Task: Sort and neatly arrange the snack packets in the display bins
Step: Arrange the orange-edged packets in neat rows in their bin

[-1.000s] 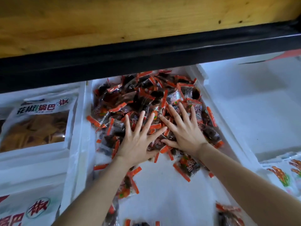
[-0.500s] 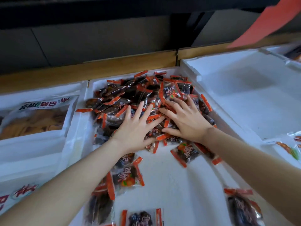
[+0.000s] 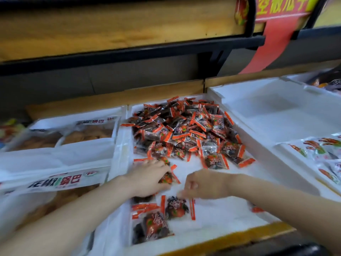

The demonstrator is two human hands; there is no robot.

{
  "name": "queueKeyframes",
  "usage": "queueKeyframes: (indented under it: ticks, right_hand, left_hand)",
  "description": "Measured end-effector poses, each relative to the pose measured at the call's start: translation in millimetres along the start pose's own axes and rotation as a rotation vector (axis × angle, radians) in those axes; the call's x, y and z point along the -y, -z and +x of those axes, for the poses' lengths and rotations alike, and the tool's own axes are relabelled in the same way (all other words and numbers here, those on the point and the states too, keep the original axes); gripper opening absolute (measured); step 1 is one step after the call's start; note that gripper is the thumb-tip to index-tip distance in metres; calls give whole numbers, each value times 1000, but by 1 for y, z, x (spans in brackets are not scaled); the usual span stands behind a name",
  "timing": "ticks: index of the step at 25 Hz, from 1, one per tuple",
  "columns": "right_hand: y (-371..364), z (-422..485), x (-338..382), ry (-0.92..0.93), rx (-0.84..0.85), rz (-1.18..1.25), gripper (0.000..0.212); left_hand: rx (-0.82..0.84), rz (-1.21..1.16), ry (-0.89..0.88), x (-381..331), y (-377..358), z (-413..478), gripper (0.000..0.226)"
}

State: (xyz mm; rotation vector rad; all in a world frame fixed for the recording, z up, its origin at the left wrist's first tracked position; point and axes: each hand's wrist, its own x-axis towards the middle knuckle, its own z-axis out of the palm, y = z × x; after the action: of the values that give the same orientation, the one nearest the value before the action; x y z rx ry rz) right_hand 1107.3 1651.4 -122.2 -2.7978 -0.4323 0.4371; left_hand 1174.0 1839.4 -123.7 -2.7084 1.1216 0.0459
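The snack packets (image 3: 184,130) lie heaped at the far end of the middle bin (image 3: 221,215), with a few strays near its front edge. Each is judged light, soft and slippery, a film pouch that crumples. Take hold by an orange sealed edge, or scoop several together.

The left hand (image 3: 149,179) curls round a stray packet (image 3: 167,177). The right hand (image 3: 206,183) hovers with curled fingers over a second packet (image 3: 176,207); blur hides whether it pinches anything.

The bin is white foam, judged easily dented. Large bags (image 3: 88,133) lie beside it on the left, and a wooden shelf (image 3: 120,28) overhangs.
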Motion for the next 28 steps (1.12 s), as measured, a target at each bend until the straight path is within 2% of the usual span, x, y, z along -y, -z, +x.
queueKeyframes:
  ticks: [2, 4, 6, 7, 9, 12, 13, 15, 18, 20, 22, 24, 25, 28]
  right_hand:
    - [-8, -7, 15, -11, 75, 115, 54]
    - [-12, -11, 23, -47, 112, 338, 36]
    - [-14, -17, 25, -102, 109, 546, 24]
    - [-13, -20, 24, -129, 73, 588, 21]
    - [-4, -28, 17, -160, -71, 609, 23]
    - [20, -42, 6, -136, -322, 736, 19]
    - [26, -46, 7, -123, -382, 781, 18]
    - [28, -51, 16, -80, -457, 823, 15]
    - [20, -51, 41, -71, -566, 993, 8]
    - [15, -48, 55, -81, -569, 1102, 13]
    - [7, -45, 64, -82, -514, 988, 16]
    - [0, -45, 70, -84, -497, 884, 20]
    - [-1, -44, 71, -71, -509, 882, 20]
    - [0, -44, 63, -8, -518, 948, 12]
  left_hand:
    - [45, -186, 77, -11, 2, -9, 63]
    - [60, -337, 177, -23, 8, -14, 66]
    - [59, -405, 231, -30, 11, -16, 38]
    - [13, -462, 239, -29, 9, -18, 24]
    - [-141, -718, 282, -27, 6, -21, 13]
    - [-393, -1278, 354, -27, 11, -33, 22]
    - [-406, -1420, 343, -31, 13, -38, 23]
    - [-383, -1557, 319, -36, 14, -48, 25]
    - [-387, -1700, 287, -46, 11, -53, 39]
    - [-417, -1766, 282, -49, 10, -54, 45]
    - [-447, -1736, 272, -52, 12, -59, 48]
    - [-471, -1604, 281, -48, 9, -61, 64]
    - [-514, -1550, 273, -48, 9, -62, 62]
    - [-798, -1529, 333, -46, 18, -65, 29]
